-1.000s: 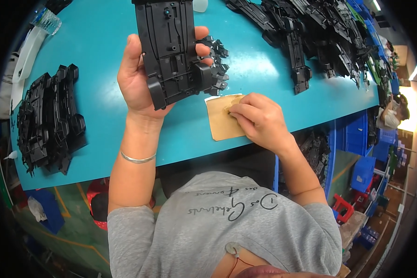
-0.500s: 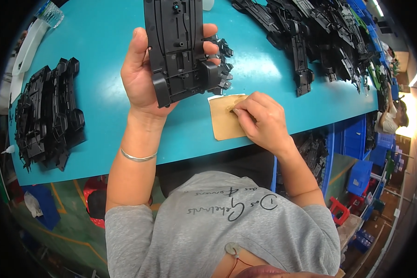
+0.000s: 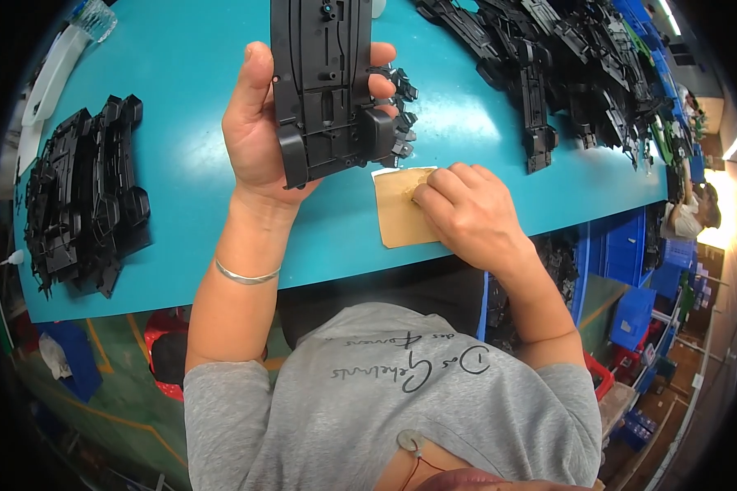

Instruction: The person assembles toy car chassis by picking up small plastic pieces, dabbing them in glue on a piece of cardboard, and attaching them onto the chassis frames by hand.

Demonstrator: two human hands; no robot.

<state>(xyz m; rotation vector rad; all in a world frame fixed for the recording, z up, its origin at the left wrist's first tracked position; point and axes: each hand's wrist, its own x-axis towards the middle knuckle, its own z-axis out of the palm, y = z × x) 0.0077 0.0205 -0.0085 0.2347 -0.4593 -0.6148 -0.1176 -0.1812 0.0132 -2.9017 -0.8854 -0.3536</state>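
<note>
My left hand point(image 3: 254, 123) is wrapped round a long black plastic chassis part point(image 3: 323, 98), thumb along one side and fingertips showing on the other. The part is raised over the table and its upper end runs out of view. On a tan square of paper or card point(image 3: 401, 221) near the front edge, my right hand point(image 3: 471, 209) is closed with its fingertips bent down at a small yellowish patch point(image 3: 422, 182). Whatever those fingers pinch is too small or hidden to make out. Several small black pieces point(image 3: 401, 114) lie just beyond the held part.
Stacked black plastic parts point(image 3: 86, 196) lie at the left of the turquoise table point(image 3: 188, 196). More long black parts point(image 3: 540, 90) are piled at the far right. A clear plastic bottle point(image 3: 94, 20) is at the far left. Blue bins point(image 3: 618, 245) stand beyond the right front edge.
My left hand has shifted slightly right with the chassis part. My right hand has turned a little, its fingers curling more over the yellowish patch.
</note>
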